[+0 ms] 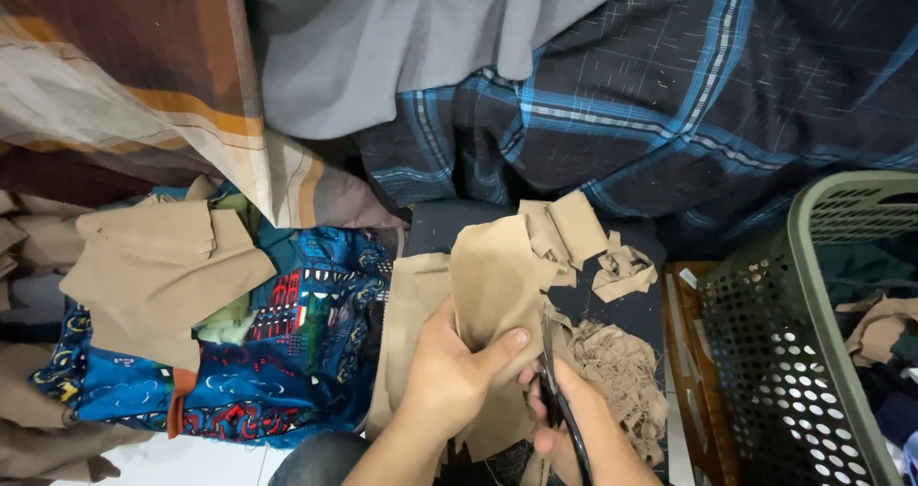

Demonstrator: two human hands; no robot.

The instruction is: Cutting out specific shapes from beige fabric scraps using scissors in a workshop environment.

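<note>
Soft, even indoor light, sharp focus, faint shadows throughout.

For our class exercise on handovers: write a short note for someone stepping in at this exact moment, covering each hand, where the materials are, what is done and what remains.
Left hand: grips the tan fabric piece, thumb across its front.
Right hand: holds the black scissors, blades at the fabric's right edge.
Materials: cut tan scraps and a frayed tan clump lie to the right on dark cloth. A stack of tan pieces sits left, on blue patterned cloth. A green perforated basket at far right holds more fabric.
Done: several pieces already cut off.
Left: the held piece is still largely uncut.
</note>
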